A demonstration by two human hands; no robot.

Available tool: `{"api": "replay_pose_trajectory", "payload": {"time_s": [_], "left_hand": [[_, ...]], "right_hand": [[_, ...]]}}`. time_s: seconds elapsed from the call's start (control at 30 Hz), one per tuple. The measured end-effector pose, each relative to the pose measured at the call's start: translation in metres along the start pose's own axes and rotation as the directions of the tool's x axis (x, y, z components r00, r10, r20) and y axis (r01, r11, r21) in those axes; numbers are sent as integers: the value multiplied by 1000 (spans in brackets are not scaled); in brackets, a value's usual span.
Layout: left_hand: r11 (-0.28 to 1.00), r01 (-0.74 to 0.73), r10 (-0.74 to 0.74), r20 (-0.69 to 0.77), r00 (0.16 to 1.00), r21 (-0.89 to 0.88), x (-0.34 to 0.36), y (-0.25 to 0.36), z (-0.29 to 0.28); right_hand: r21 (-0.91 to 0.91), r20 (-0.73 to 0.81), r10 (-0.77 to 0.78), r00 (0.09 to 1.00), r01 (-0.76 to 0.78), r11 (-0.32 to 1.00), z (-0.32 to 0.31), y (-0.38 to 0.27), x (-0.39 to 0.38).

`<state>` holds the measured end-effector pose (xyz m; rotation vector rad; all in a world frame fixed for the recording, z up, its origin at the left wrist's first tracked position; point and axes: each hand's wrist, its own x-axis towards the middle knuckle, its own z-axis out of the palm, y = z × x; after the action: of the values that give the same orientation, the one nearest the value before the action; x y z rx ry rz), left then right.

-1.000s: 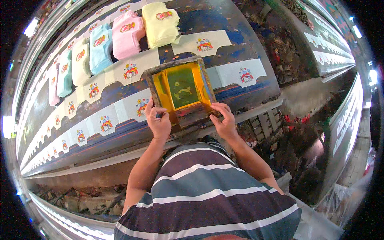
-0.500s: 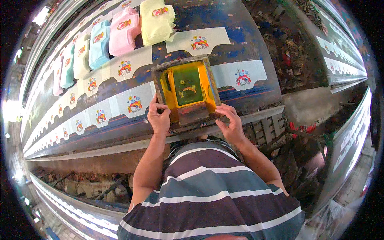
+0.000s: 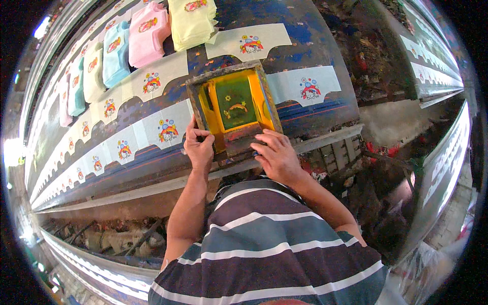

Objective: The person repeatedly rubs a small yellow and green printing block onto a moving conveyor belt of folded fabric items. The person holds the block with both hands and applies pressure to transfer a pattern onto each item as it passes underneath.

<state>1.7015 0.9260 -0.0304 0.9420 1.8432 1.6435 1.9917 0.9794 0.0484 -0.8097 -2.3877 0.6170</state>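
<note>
A wooden printing screen frame (image 3: 232, 107) with yellow mesh and a green centre lies flat on the long dark table (image 3: 325, 35), over one of the pale cloth pieces. My left hand (image 3: 199, 147) grips the frame's near left corner. My right hand (image 3: 276, 155) rests flat on the frame's near edge, fingers spread. A printed pale cloth piece (image 3: 165, 124) lies just left of the frame, another printed piece (image 3: 304, 85) just right of it.
A row of printed cloth pieces runs along the table to the far left. Folded stacks in yellow (image 3: 192, 20), pink (image 3: 148, 31) and light blue (image 3: 116, 52) sit behind them. A metal rail (image 3: 325, 140) edges the table. Another printing table (image 3: 432, 56) stands at right.
The frame and both hands sit in the same grip; the view has shifted a little, and my right hand has flattened onto the near edge.
</note>
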Motion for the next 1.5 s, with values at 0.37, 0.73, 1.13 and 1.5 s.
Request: {"api": "replay_pose_trajectory", "payload": {"time_s": [0.37, 0.73, 1.13, 1.5], "left_hand": [[987, -54, 50, 35, 998, 148, -2, -9, 0], [996, -48, 51, 45, 998, -76, -3, -20, 4], [982, -138, 117, 161, 980, 126, 13, 8, -11], [978, -99, 71, 156, 985, 182, 14, 7, -12]], "right_hand": [[-291, 180, -13, 984, 66, 954, 19, -19, 49], [-332, -161, 321, 933, -358, 873, 17, -14, 89], [-461, -418, 446, 791, -608, 646, 64, 18, 135], [-462, -126, 202, 971, -237, 855, 69, 2, 145]]}}
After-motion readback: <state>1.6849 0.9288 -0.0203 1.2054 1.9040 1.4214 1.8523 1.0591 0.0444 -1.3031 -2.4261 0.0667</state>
